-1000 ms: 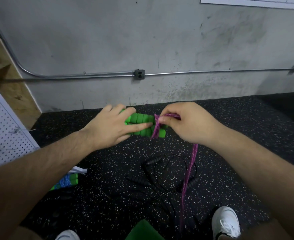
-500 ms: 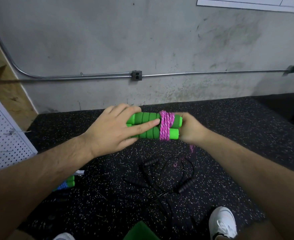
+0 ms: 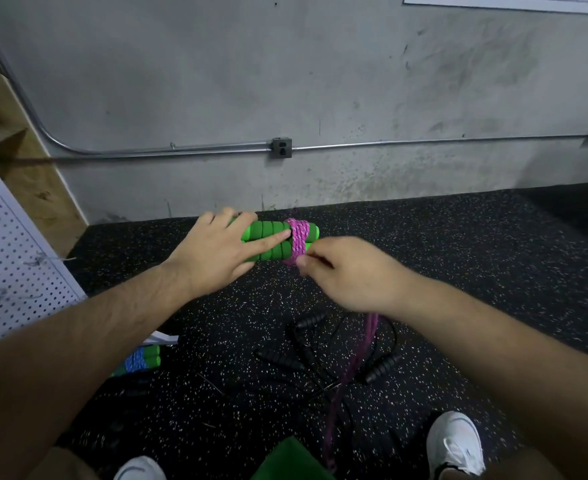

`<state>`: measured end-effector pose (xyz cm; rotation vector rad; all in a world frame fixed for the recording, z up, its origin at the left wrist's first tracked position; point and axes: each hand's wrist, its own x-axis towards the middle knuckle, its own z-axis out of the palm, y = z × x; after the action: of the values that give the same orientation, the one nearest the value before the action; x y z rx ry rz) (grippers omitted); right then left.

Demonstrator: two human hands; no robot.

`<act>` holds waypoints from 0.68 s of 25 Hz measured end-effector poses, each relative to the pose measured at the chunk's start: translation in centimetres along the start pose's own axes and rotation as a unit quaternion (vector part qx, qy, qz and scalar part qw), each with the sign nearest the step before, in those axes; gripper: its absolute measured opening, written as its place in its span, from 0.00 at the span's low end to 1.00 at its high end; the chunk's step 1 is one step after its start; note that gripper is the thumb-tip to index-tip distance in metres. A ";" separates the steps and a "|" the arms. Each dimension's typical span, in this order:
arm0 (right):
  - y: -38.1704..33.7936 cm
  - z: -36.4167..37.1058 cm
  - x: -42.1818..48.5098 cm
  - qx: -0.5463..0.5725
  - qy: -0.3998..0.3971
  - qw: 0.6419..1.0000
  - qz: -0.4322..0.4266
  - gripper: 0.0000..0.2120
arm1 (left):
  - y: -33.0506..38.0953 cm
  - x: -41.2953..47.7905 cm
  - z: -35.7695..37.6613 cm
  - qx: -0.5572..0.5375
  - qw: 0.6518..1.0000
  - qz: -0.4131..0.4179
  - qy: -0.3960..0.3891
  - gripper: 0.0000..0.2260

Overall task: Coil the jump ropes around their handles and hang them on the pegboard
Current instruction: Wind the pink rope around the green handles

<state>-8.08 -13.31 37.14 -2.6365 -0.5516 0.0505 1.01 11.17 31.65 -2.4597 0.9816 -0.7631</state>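
Your left hand [image 3: 216, 252] grips the paired green handles [image 3: 268, 237] above the speckled floor [image 3: 476, 265], forefinger laid straight along them up to the pink rope [image 3: 299, 237] coiled near their right end. Your right hand [image 3: 351, 271] pinches that rope just below the coil and hides the handles' lower right tip. The loose tail [image 3: 358, 351] drops from under your wrist, ending near the white shoe [image 3: 455, 441]. A tangled black jump rope [image 3: 280, 361] lies beneath. A blue-wound rope [image 3: 138, 360] sits lower left, half behind your forearm, near the pegboard [image 3: 5, 258]. Half a second ago your right hand was behind the handles' right end; it's come round front.
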 end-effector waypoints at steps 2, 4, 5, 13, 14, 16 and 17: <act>0.3 -1.8 -0.2 -0.056 0.032 0.998 -0.001 0.13 | 0.7 0.0 -0.5 -0.009 0.999 0.043 0.012 0.41; 1.4 -2.8 0.1 -0.073 0.069 0.995 -0.003 0.11 | 1.4 0.1 -1.1 -0.022 0.995 0.088 0.028 0.39; 2.1 -3.0 0.3 -0.055 0.080 0.995 -0.002 0.10 | 1.8 0.1 -1.5 -0.031 0.993 0.108 0.040 0.40; 5.8 -2.7 1.5 0.302 0.045 0.952 -0.011 0.05 | 3.5 0.0 -3.7 -0.133 0.977 0.122 0.110 0.36; 6.0 -2.6 1.5 0.357 0.031 0.934 -0.005 0.07 | 3.6 0.1 -3.8 -0.144 0.976 0.111 0.116 0.35; 6.3 -1.6 1.4 0.429 -0.002 0.903 0.029 0.04 | 3.9 0.3 -4.3 -0.163 0.973 0.092 0.133 0.35; 6.4 -0.8 1.3 0.425 -0.012 0.903 0.052 0.07 | 4.1 0.5 -4.5 -0.168 0.972 0.078 0.144 0.36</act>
<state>-4.36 -18.42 35.18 -1.8011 -0.2914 0.2891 -3.48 7.36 33.22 -2.5513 1.5014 -0.9875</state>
